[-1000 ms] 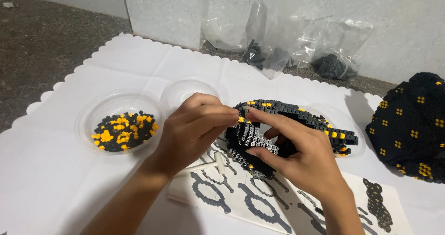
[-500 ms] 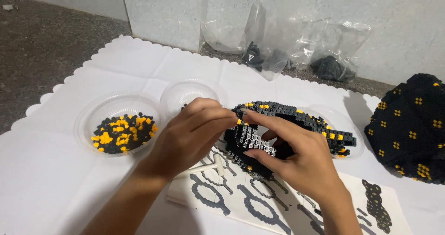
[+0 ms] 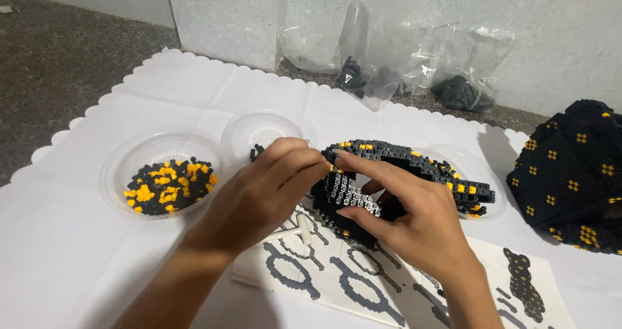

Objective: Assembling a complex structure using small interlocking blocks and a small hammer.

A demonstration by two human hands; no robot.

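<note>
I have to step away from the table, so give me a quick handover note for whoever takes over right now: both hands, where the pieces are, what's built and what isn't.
Left hand: fingertips pinched at the top edge of the black brick shell, what they pinch too small to see.
Right hand: gripping the shell's front wall, thumb underneath.
Loose black and yellow bricks sit in the clear dish on the left; a smaller clear dish lies behind it.
The instruction sheet lies under the hands.
Done: a dark dotted section sits at right.
Left: the shell is open on top; bricks remain in the dish.
</note>
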